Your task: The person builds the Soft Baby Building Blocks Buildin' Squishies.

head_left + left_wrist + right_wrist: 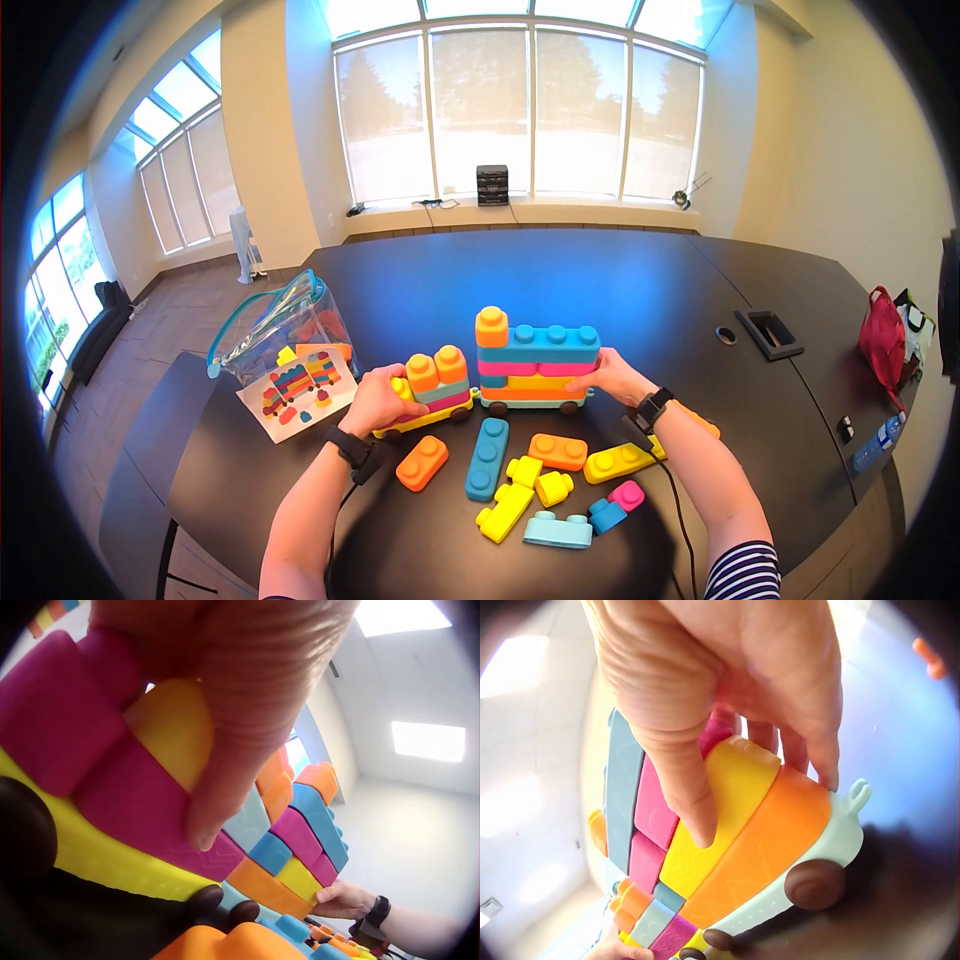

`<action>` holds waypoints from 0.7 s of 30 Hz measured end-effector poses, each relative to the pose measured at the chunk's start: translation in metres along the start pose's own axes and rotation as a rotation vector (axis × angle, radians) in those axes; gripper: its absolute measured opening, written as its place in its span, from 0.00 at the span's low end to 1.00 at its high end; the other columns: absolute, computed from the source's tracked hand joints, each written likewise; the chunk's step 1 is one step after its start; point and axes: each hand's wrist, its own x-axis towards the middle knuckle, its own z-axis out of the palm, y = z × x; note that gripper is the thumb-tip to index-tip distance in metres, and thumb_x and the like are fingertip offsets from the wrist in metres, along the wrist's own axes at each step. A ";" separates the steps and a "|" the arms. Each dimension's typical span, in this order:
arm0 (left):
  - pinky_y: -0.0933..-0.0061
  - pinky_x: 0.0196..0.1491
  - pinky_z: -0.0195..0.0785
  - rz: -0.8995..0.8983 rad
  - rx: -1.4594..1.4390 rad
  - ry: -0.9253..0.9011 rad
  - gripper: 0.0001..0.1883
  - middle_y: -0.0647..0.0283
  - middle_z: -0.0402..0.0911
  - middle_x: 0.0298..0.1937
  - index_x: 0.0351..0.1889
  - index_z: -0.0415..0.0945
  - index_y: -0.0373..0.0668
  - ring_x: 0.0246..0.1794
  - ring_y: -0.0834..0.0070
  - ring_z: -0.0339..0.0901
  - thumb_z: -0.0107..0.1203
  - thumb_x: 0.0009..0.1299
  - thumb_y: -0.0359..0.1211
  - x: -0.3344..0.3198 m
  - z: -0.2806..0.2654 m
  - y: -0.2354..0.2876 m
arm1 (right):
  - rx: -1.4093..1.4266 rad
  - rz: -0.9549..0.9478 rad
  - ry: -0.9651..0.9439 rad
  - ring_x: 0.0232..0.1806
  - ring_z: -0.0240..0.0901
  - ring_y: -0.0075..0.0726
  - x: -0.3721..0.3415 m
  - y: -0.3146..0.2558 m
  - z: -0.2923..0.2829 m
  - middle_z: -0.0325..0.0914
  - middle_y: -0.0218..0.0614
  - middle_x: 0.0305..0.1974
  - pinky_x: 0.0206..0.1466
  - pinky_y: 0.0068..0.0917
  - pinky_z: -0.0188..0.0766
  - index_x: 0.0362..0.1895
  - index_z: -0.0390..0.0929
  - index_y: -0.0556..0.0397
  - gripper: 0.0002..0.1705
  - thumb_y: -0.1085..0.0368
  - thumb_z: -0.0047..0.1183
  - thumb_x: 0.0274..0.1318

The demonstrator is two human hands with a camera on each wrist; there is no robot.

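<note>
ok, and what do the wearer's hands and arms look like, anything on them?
Left hand and right hand are both ungloved. Each wrist has a black strap with a small dark device and a thin black cable trailing off. Right arm has a dark-and-white striped sleeve, forearm bare below it. Left sleeve barely shows; can't tell its pattern.
</note>
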 end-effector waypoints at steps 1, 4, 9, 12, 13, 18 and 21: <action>0.65 0.56 0.78 0.012 0.017 0.008 0.35 0.57 0.92 0.48 0.57 0.85 0.38 0.49 0.66 0.88 0.83 0.49 0.38 0.000 0.001 0.000 | -0.003 0.005 -0.001 0.59 0.80 0.29 0.000 0.000 0.001 0.87 0.33 0.57 0.69 0.34 0.74 0.60 0.82 0.56 0.32 0.77 0.76 0.49; 0.60 0.61 0.78 -0.022 0.013 -0.001 0.36 0.53 0.91 0.51 0.56 0.85 0.39 0.55 0.56 0.88 0.83 0.48 0.40 -0.001 0.000 0.002 | -0.012 0.020 -0.017 0.60 0.80 0.31 -0.001 -0.002 0.001 0.85 0.34 0.60 0.69 0.35 0.74 0.62 0.81 0.56 0.34 0.78 0.75 0.48; 0.61 0.64 0.76 0.034 -0.012 -0.010 0.42 0.52 0.88 0.57 0.63 0.80 0.40 0.60 0.56 0.85 0.84 0.48 0.40 0.001 0.002 -0.007 | -0.408 0.016 0.029 0.66 0.78 0.40 -0.019 -0.018 -0.036 0.81 0.42 0.66 0.70 0.39 0.73 0.69 0.78 0.50 0.41 0.71 0.78 0.47; 0.60 0.62 0.77 0.191 -0.019 0.177 0.42 0.55 0.86 0.52 0.64 0.77 0.42 0.54 0.58 0.85 0.84 0.51 0.39 -0.010 -0.001 -0.005 | -0.884 0.221 0.190 0.68 0.78 0.49 -0.051 -0.030 -0.065 0.80 0.47 0.66 0.68 0.42 0.77 0.71 0.77 0.46 0.47 0.52 0.80 0.44; 0.60 0.61 0.77 0.234 0.021 0.288 0.41 0.56 0.85 0.49 0.63 0.77 0.42 0.52 0.59 0.84 0.83 0.51 0.39 -0.016 -0.004 0.000 | -1.044 0.309 0.218 0.67 0.78 0.49 -0.058 -0.024 -0.074 0.80 0.46 0.66 0.67 0.42 0.77 0.71 0.78 0.46 0.48 0.50 0.79 0.43; 0.64 0.48 0.80 0.037 -0.071 0.300 0.25 0.62 0.83 0.38 0.47 0.81 0.40 0.40 0.69 0.83 0.80 0.58 0.39 -0.062 -0.014 0.021 | -1.135 0.562 0.199 0.63 0.82 0.50 -0.093 -0.010 -0.085 0.84 0.43 0.62 0.65 0.42 0.79 0.70 0.81 0.43 0.48 0.45 0.77 0.41; 0.62 0.51 0.79 0.078 0.080 0.139 0.27 0.58 0.85 0.43 0.50 0.83 0.42 0.46 0.63 0.85 0.77 0.61 0.49 -0.100 0.000 0.027 | -1.061 0.434 0.088 0.56 0.85 0.48 -0.110 -0.013 -0.074 0.88 0.44 0.56 0.62 0.40 0.81 0.69 0.82 0.44 0.47 0.46 0.79 0.42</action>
